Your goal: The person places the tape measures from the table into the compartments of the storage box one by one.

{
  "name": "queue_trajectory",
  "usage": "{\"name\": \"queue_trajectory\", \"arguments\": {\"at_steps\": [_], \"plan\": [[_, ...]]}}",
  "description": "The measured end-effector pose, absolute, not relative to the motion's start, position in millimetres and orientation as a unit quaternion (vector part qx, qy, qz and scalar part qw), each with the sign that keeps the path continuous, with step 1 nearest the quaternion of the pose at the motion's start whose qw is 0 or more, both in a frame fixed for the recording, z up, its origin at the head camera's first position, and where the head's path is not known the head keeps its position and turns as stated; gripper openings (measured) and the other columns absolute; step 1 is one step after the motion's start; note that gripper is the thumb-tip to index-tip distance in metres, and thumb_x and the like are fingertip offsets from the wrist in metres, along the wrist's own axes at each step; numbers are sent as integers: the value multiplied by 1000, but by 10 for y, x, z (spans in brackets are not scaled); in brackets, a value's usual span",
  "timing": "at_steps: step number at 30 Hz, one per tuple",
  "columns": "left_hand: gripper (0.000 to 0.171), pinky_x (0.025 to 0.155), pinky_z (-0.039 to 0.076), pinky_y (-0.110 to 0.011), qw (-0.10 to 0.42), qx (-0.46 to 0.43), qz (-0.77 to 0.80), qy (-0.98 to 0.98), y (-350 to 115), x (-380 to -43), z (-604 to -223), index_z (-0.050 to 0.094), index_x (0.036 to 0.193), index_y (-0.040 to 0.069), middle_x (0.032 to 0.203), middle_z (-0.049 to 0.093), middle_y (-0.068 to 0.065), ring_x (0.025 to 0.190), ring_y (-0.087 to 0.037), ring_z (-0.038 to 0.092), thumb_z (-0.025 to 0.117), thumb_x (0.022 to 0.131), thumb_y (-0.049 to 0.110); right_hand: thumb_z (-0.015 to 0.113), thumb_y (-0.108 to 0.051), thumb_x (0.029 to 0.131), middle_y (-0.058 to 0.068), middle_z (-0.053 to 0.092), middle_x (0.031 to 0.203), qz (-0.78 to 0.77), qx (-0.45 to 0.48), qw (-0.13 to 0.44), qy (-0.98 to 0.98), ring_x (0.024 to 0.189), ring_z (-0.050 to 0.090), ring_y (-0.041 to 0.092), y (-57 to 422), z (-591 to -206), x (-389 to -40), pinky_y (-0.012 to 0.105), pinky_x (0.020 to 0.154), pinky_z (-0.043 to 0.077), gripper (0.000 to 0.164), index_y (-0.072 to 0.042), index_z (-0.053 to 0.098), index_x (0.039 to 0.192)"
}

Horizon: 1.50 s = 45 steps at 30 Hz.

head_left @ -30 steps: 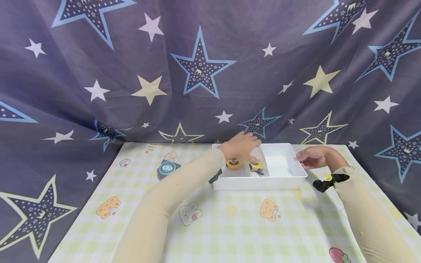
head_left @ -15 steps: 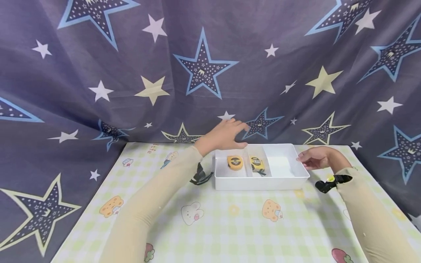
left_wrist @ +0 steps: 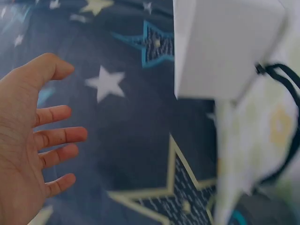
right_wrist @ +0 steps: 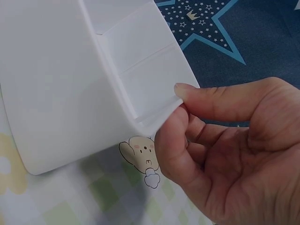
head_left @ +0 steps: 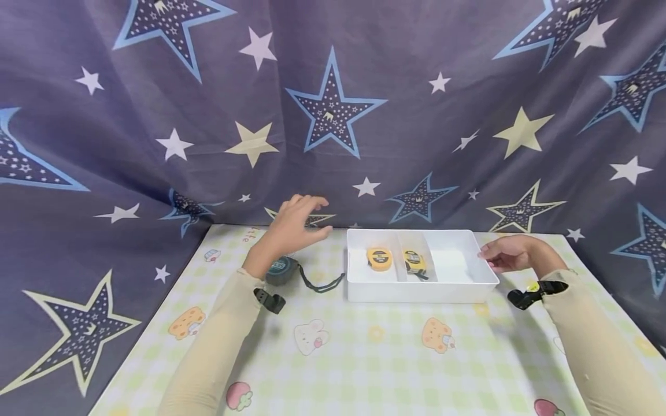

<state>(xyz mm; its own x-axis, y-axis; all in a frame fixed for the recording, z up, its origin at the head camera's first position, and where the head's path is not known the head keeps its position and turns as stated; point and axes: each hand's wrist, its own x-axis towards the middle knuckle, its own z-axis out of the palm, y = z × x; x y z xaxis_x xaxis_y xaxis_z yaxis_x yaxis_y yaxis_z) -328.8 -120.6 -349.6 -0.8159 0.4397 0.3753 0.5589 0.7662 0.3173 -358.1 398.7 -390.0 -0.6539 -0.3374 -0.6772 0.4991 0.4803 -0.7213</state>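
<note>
My left hand (head_left: pixel 291 231) hovers beside the white divided box, above a dark teal tape measure (head_left: pixel 280 271). Its fingers are spread and loosely bent, with nothing in them; the left wrist view shows the same bare palm (left_wrist: pixel 23 140). The tape measure lies partly behind the wrist, its black cord (head_left: pixel 322 287) stretching toward the white box (head_left: pixel 421 293). At the box's right end, my right hand (head_left: pixel 510 253) pinches the rim between thumb and fingers. An orange tape measure (head_left: pixel 380 259) sits in the left compartment and a yellow tape measure (head_left: pixel 414 262) in the middle one.
The box's right compartment (head_left: pixel 455 263) holds nothing visible. A green-checked cloth (head_left: pixel 374 370) with cartoon prints covers the table. Behind the table hangs a dark star-patterned curtain (head_left: pixel 364 167), close to the box's back.
My left hand has come up out of the box and moved left, over to the teal tape measure. The orange and yellow tape measures stay in the box. My right hand keeps holding the rim.
</note>
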Motion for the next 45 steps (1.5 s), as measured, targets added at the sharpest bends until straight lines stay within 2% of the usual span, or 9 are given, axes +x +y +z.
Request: {"name": "queue_trajectory", "arguments": {"at_steps": [5,12,23,28,33,38,45], "plan": [[62,105,36,-54,138,-248,-208,-936,-1488,-3233,-3708,54,142,16,134,61,-5,125,-30,47,69,91,47,51,-10,104,-6,62,82,-504,63,406,760,76,60,2,3998,-3877,-3550,16,74,56,21,-18,63,90],[69,113,30,-58,98,-224,-192,-951,-1741,-3157,-3930,52,144,18,143,55,-6,136,-33,42,73,87,49,53,-12,104,-6,61,83,-497,67,407,764,77,59,3,3964,-3890,-3542,16,75,56,17,-18,62,90],[77,112,32,-65,87,-238,-124,-959,-2019,-3117,-4166,54,140,18,148,53,-11,137,-35,45,82,74,47,51,-11,105,-6,62,84,-498,51,416,760,77,60,3,3976,-3892,-3587,16,75,56,20,-18,64,91],[77,113,31,-63,80,-237,-113,-962,-2087,-3110,-4223,55,139,20,140,57,-7,132,-31,48,82,73,48,51,-11,105,-7,63,83,-502,46,423,753,77,60,2,3975,-3869,-3582,16,75,56,21,-18,64,90],[82,113,31,-65,68,-239,-94,-964,-2130,-3109,-4275,55,143,18,139,58,-9,129,-33,50,83,73,50,51,-10,104,-7,62,82,-503,57,415,756,76,60,2,3952,-3861,-3573,16,74,56,20,-18,63,90],[83,108,35,-68,65,-239,-72,-966,-2164,-3116,-4335,55,142,16,137,59,-10,127,-34,52,81,72,51,51,-10,105,-6,63,83,-503,64,412,757,77,61,3,3946,-3860,-3572,16,75,57,20,-18,63,91],[79,101,41,-64,65,-247,-69,-964,-2187,-3147,-4413,58,137,16,130,61,-7,118,-31,55,83,69,48,51,-11,105,-6,63,83,-504,65,410,757,77,61,3,3945,-3857,-3562,17,75,57,19,-17,64,92]]}}
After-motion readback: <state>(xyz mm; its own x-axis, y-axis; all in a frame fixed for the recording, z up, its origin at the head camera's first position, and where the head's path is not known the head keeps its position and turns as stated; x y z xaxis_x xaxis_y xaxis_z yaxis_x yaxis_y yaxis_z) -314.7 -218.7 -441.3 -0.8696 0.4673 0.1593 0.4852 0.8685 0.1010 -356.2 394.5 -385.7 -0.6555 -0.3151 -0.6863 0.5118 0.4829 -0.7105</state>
